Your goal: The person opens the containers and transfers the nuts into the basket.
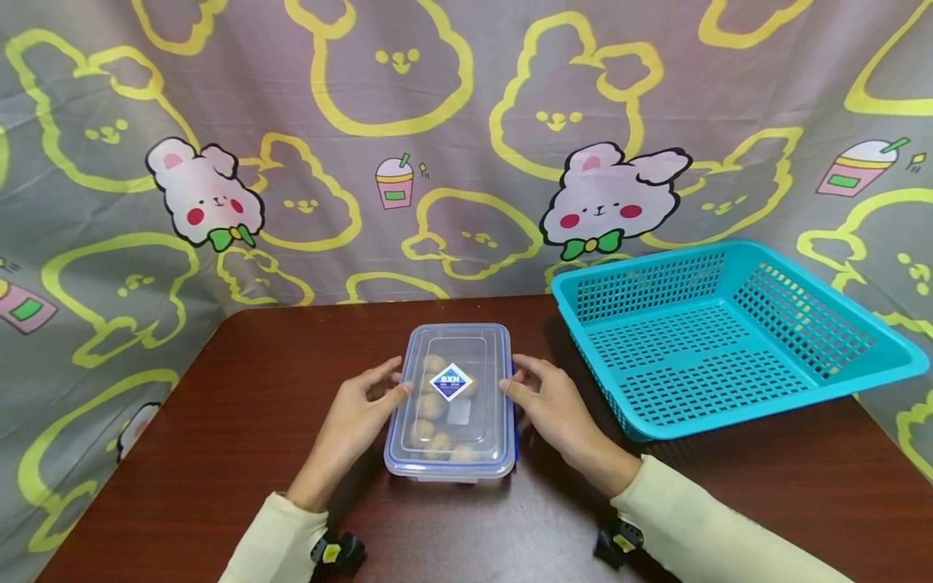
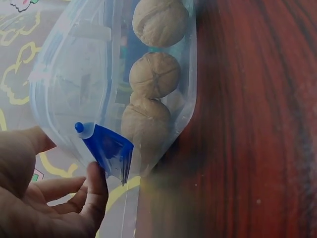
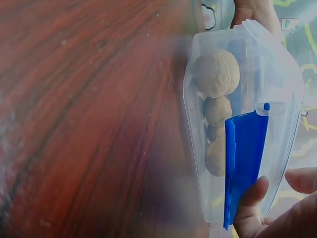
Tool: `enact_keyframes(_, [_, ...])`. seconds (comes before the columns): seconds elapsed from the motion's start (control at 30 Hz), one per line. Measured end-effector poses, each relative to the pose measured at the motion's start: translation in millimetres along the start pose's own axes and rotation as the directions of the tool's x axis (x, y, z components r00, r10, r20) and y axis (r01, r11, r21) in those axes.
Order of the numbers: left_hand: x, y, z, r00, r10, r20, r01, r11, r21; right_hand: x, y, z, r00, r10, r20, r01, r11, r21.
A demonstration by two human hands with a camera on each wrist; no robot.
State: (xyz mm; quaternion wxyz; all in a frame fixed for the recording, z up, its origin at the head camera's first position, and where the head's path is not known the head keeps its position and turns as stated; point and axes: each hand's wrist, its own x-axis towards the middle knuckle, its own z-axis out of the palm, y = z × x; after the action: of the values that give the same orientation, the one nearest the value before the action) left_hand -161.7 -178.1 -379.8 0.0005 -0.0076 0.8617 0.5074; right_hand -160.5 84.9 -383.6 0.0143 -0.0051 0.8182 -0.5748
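Observation:
A clear plastic food container (image 1: 450, 405) with a blue-edged lid and a diamond label lies lengthwise on the table. Several walnuts (image 2: 154, 74) show through its wall, some lined up along the side. My left hand (image 1: 357, 413) is at its left side, thumb on the lid's rim, a fingertip against a blue latch (image 2: 110, 151). Opposite, my right hand (image 1: 557, 409) holds the right side, with its thumb on the lid edge and a finger against another blue latch (image 3: 245, 158). Both latches appear to stand out from the walls. The lid sits on the container.
A turquoise plastic basket (image 1: 685, 425) with perforated walls stands on the right of the brown table (image 1: 240, 453), close to my right forearm. Behind the table hangs a cartoon-patterned curtain (image 1: 466, 154). A wrist camera is strapped at each sleeve.

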Motion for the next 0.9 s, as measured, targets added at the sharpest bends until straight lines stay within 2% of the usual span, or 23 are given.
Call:
enact_keyframes(0.1, [-0.3, 0.0, 0.4, 1.000, -0.022, -0.004, 0.022, 1.000, 0.010, 1.5, 0.2, 0.6, 0.999, 0.047, 0.018, -0.048, 0.997, 0.065])
enact_keyframes(0.33, [-0.5, -0.4, 1.6, 0.998, -0.058, -0.007, 0.058, 0.998, -0.005, 1.4, -1.1, 1.1, 0.993, 0.104, 0.051, -0.110, 0.987, 0.120])
enact_keyframes(0.7, [1.3, -2.1, 2.9, 0.996, -0.080, 0.041, 0.083, 0.993, -0.080, 2.2, -2.4, -3.0, 0.985, 0.129, 0.116, -0.149, 0.971, 0.186])
enact_keyframes(0.9, [0.9, -0.8, 2.7, 0.996, -0.080, 0.029, 0.082, 0.993, -0.079, 2.4, -3.9, -3.5, 0.985, 0.124, 0.124, -0.146, 0.972, 0.186])
